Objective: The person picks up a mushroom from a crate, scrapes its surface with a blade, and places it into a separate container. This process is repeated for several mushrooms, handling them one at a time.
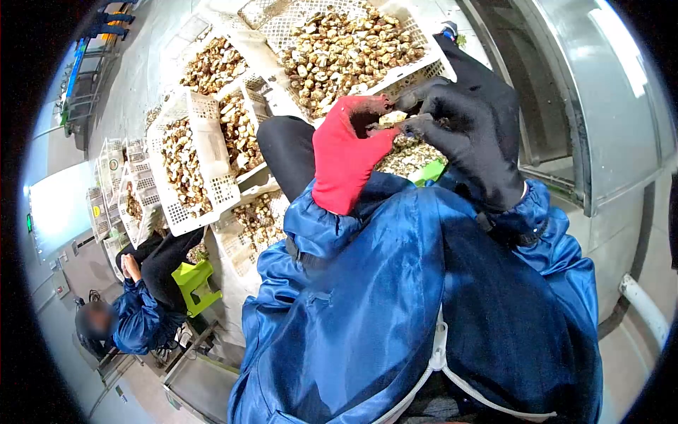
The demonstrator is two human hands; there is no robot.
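My left hand [347,152], in a red glove with dark-stained fingertips, is curled in a pinch over my lap. Facing it, my right hand [470,134] wears a black glove, its fingers bent and closed. Between the fingertips of both hands is a small pale piece, apparently a mushroom [393,119]. Whether the right hand also holds a small tool cannot be made out. Below the hands, cream-coloured trimmings [409,157] lie between my knees, beside a bright green edge [429,172].
In front stands a white perforated crate [434,65] heaped with brown and cream mushrooms [346,53]. More filled crates [212,159] stand on the left. A co-worker in blue [145,314] sits at far left near a green stool [196,286]. A metal frame [586,106] rises on the right.
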